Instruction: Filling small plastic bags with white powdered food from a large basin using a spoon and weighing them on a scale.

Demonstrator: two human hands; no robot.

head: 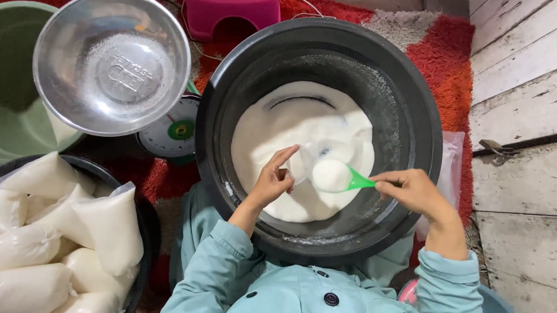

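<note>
Right hand (415,190) grips green scoop (340,177), heaped with white powder, over black basin (418,106). Left hand (272,178) pinches clear plastic bag (303,161) open beside scoop. Filled white bags (56,234) near left.

A green scoop (343,177) heaped with white powder is hovering level over the black tub (418,106). Just left, a clear bag (302,160) is hanging open, upright, above the powder (292,123).

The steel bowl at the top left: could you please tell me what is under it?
Under the steel bowl a scale's dial with a green centre sticks out. The bowl covers the rest of the scale, so its platform cannot be seen.
</note>
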